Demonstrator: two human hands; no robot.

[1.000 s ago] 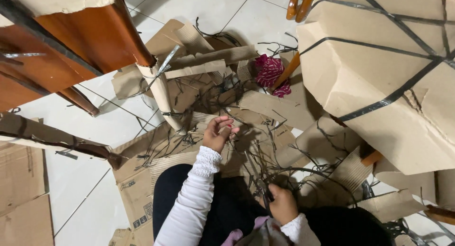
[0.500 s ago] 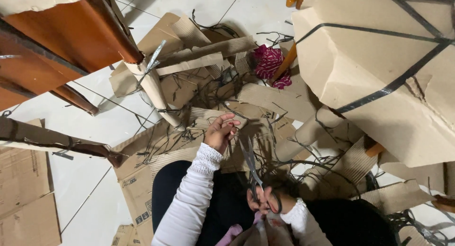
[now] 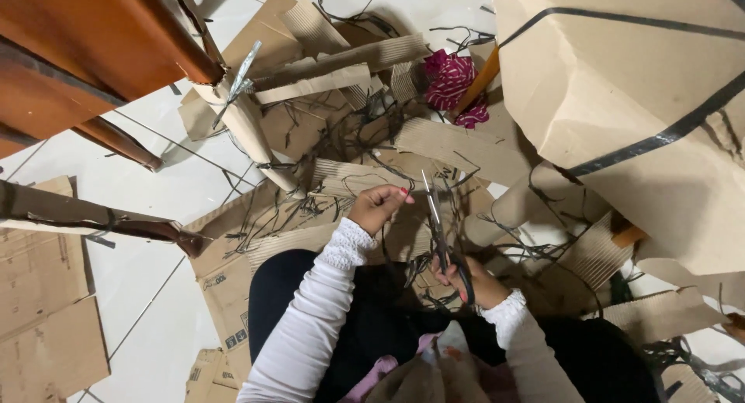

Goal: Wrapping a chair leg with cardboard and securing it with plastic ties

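The right hand [image 3: 475, 283] held a pair of black-handled scissors [image 3: 439, 226], grip closed through the handle loops, blades pointing far and seemingly a little apart, though the view was too cluttered to be sure. Just left of the blades, the left hand [image 3: 375, 207] was curled shut on thin black plastic strapping [image 3: 403, 248]. Both hovered over scraps of corrugated cardboard [image 3: 458, 143] littering the tiled floor [image 3: 167, 182], with a large strapped cardboard parcel [image 3: 636, 93] at the right.

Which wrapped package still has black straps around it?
The big package at upper right: black straps cross its brown paper. The wrapped leg by the wooden furniture shows none.
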